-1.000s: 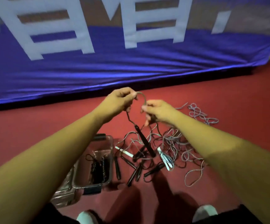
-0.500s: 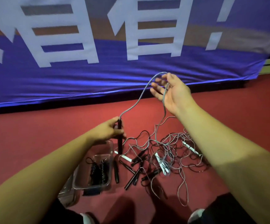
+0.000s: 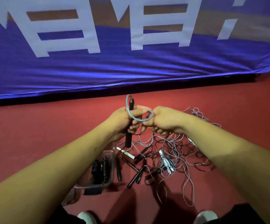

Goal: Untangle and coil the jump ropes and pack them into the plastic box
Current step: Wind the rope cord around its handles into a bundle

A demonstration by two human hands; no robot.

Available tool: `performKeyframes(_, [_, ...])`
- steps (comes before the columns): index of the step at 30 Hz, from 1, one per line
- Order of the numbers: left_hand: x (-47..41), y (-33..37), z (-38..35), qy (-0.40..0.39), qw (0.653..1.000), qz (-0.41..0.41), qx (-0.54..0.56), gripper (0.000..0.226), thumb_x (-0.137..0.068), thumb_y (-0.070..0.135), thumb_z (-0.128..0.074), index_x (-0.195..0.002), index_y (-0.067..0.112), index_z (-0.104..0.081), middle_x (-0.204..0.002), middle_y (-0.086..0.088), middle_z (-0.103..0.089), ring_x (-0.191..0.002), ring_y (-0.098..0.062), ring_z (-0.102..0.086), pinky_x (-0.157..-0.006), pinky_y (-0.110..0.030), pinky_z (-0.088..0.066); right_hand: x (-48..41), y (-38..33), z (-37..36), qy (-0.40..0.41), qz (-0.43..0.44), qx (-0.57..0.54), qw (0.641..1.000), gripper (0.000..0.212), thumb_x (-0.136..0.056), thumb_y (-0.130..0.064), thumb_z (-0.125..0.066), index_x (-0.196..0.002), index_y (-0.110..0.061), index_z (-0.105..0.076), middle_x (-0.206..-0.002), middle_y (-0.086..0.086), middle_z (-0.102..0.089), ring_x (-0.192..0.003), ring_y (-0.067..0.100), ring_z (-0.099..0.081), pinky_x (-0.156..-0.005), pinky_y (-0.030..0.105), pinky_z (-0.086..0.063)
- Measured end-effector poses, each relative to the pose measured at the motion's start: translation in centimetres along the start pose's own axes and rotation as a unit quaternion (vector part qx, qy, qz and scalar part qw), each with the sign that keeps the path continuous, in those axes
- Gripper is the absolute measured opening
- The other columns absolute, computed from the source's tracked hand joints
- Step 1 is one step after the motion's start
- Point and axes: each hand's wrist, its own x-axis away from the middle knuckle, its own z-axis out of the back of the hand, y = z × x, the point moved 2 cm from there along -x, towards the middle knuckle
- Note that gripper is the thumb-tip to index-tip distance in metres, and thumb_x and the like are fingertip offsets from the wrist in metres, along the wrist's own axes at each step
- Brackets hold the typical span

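Your left hand (image 3: pixel 124 122) is wrapped round the black handle (image 3: pixel 128 139), which stands upright. Your right hand (image 3: pixel 165 120) has its fingers curled tight on the pale blue cord (image 3: pixel 137 119), with one loop formed between the two. Make every loop that same size and pin each one against the handle. Feed slowly, since the rest looks to trail down into the tangle (image 3: pixel 171 156) on the floor, just beside the plastic box (image 3: pixel 97 185).
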Motion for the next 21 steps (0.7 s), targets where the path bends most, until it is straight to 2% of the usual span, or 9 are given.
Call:
performKeyframes(3, [-0.2,0.9,0.8,0.021,0.999,-0.031,-0.006,0.007,-0.092,0.011,-0.055,-0.089,0.008,-0.061,-0.064,-0.003,-0.064,-0.034,-0.007,-0.036,-0.035,-0.015,-0.018,-0.4,1.2,0.7,0.005,0.016,-0.076,0.997,0.032,-0.096,-0.028,-0.056,-0.082,-0.002,-0.067,-0.049,-0.003,-0.031,-0.041,0.009,-0.025,-0.040,0.018,-0.021])
performKeyframes(6, [-0.7,2.7,2.3,0.104,0.990,-0.073,0.066,0.014,-0.097,0.005,-0.048,-0.087,0.011,-0.056,-0.072,-0.005,-0.071,-0.034,-0.005,-0.035,-0.034,-0.013,-0.019,-0.7,3.1,2.1,0.025,0.031,-0.003,0.999,0.029,-0.092,-0.029,-0.063,-0.076,-0.005,-0.066,-0.050,-0.002,-0.048,-0.046,0.011,-0.045,-0.048,0.019,-0.036])
performKeyframes(9, [-0.3,5.2,5.4,0.178,0.963,-0.131,0.152,0.021,-0.100,0.004,-0.040,-0.088,0.014,-0.054,-0.064,0.000,-0.068,-0.037,-0.001,-0.035,-0.036,-0.010,-0.019,-1.1,7.6,3.4,0.048,-0.051,0.069,0.995,0.025,-0.095,-0.022,-0.060,-0.072,-0.010,-0.059,-0.069,0.008,-0.066,-0.061,0.016,-0.058,-0.052,0.020,-0.039])
performKeyframes(12, [0.8,6.6,9.1,0.226,0.940,-0.158,0.203,0.018,-0.100,0.003,-0.041,-0.088,0.011,-0.052,-0.065,-0.001,-0.066,-0.042,-0.002,-0.040,-0.036,-0.011,-0.024,-1.0,11.7,3.9,0.046,-0.129,0.010,0.991,0.022,-0.096,-0.019,-0.056,-0.076,-0.010,-0.057,-0.077,0.014,-0.066,-0.065,0.017,-0.063,-0.053,0.021,-0.039])
performKeyframes(14, [1.0,6.1,10.4,0.268,0.941,-0.122,0.165,0.018,-0.098,-0.002,-0.040,-0.088,0.007,-0.052,-0.081,-0.007,-0.069,-0.045,-0.004,-0.047,-0.036,-0.011,-0.027,-1.5,11.8,3.6,0.051,-0.113,-0.068,0.990,0.022,-0.098,-0.022,-0.054,-0.082,-0.007,-0.058,-0.063,0.009,-0.057,-0.058,0.019,-0.062,-0.051,0.022,-0.038])
performKeyframes(16, [1.0,4.7,10.8,0.301,0.952,-0.023,0.048,0.016,-0.096,-0.010,-0.035,-0.091,-0.002,-0.048,-0.099,-0.016,-0.069,-0.048,-0.010,-0.062,-0.035,-0.012,-0.029,-2.5,9.7,2.8,0.077,-0.055,-0.109,0.990,0.024,-0.098,-0.025,-0.054,-0.085,-0.005,-0.060,-0.051,0.000,-0.039,-0.043,0.013,-0.042,-0.044,0.022,-0.033])
performKeyframes(18, [1.2,3.1,10.1,0.266,0.956,0.095,-0.075,0.011,-0.096,-0.012,-0.034,-0.101,-0.003,-0.039,-0.093,-0.021,-0.072,-0.049,-0.019,-0.068,-0.031,-0.015,-0.031,-3.3,7.2,1.9,0.093,-0.010,-0.131,0.987,0.025,-0.098,-0.025,-0.053,-0.084,-0.006,-0.061,-0.050,-0.004,-0.030,-0.042,0.010,-0.025,-0.042,0.020,-0.024])
performKeyframes(19, [1.4,2.8,9.4,0.237,0.959,0.119,-0.103,0.012,-0.097,-0.011,-0.036,-0.101,0.000,-0.037,-0.087,-0.021,-0.073,-0.047,-0.020,-0.066,-0.031,-0.016,-0.031,-3.4,5.8,1.4,0.092,0.004,-0.116,0.989,0.026,-0.098,-0.025,-0.053,-0.083,-0.007,-0.062,-0.050,-0.004,-0.030,-0.042,0.009,-0.024,-0.041,0.019,-0.022])
performKeyframes(21, [1.6,2.9,7.3,0.178,0.974,0.083,-0.117,0.009,-0.098,-0.005,-0.045,-0.098,0.003,-0.045,-0.094,-0.020,-0.074,-0.047,-0.018,-0.063,-0.033,-0.016,-0.031,-3.0,3.4,0.4,0.068,0.025,-0.054,0.996,0.025,-0.098,-0.024,-0.054,-0.083,-0.008,-0.065,-0.050,-0.006,-0.033,-0.041,0.007,-0.026,-0.041,0.019,-0.023])
